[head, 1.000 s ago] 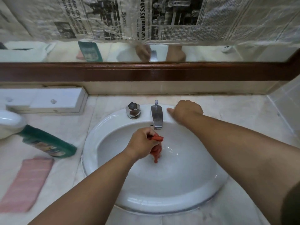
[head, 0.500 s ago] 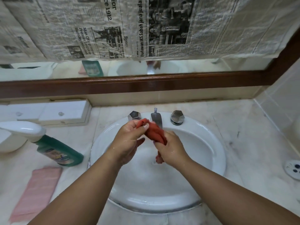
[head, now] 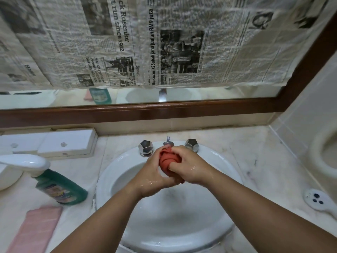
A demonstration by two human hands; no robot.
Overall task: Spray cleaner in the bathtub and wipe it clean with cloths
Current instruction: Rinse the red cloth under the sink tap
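at frame centre the left hand [head: 155, 177] and right hand [head: 189, 167] squeeze a bunched red cloth [head: 166, 158] over the sink [head: 113, 172], the green spray bottle [head: 60, 187] lying unused at left, so bathtub wiping seems unfinished.

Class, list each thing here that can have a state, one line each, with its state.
Red cloth: bunched up, held over the sink.
Left hand: gripping the red cloth.
Right hand: gripping the red cloth.
Spray bottle: lying on its side.
Pink cloth: folded flat on the counter.
Mirror: mostly covered with newspaper.
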